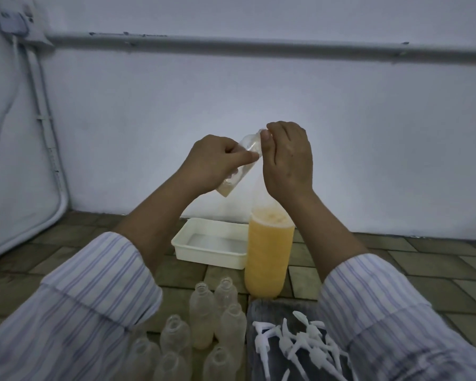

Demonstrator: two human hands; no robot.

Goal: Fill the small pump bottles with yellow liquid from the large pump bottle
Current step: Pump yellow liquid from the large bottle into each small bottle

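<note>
Pale wall [259,105] and a tiled floor [396,259] fill the head view, the only one given. A small pump bottle [238,166] is held tilted above the floor, the left hand [212,163] curled round its body. Its neck is pinched by the fingertips of the right hand [287,158]; whether a cap is being fitted cannot be told. Below stands the large pump bottle [268,254], nearly full of yellow liquid, beside a white tray [204,253]. Uncapped small bottles [209,325] are clustered in front, with loose pump heads [300,342] on a dark mat. With the bottle tilted, liquid could be spilled, and a dropped elbow could topple the standing bottles.
</note>
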